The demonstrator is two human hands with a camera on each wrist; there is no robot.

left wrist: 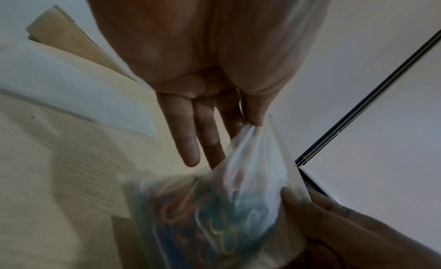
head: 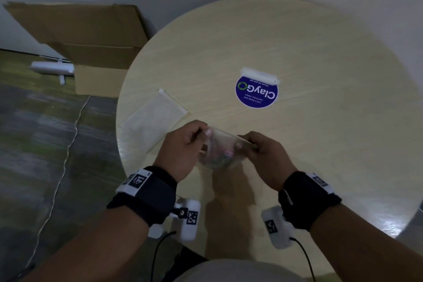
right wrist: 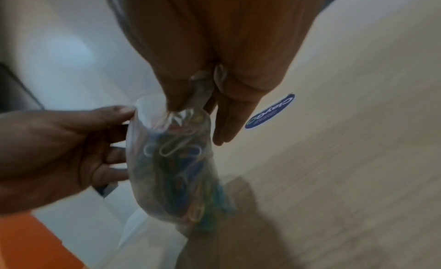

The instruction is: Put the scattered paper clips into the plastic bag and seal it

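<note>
A small clear plastic bag [head: 219, 151] hangs between both hands above the round table [head: 320, 52], near its front edge. Several coloured paper clips [right wrist: 181, 171] fill its lower part; they show blurred in the left wrist view as paper clips [left wrist: 205, 220]. My left hand [head: 183, 144] pinches the bag's top left corner between thumb and forefinger, the other fingers straight. My right hand [head: 263, 155] pinches the top right corner of the plastic bag [right wrist: 167, 160]. The bag's mouth runs between the two pinches; whether it is pressed closed I cannot tell.
A flat empty clear bag [head: 155, 117] lies on the table left of the hands. A blue round sticker [head: 256, 91] with a white strip [head: 261, 76] above it sits mid-table. A cardboard box [head: 91, 41] stands on the floor to the left, beside a white cable [head: 66, 155].
</note>
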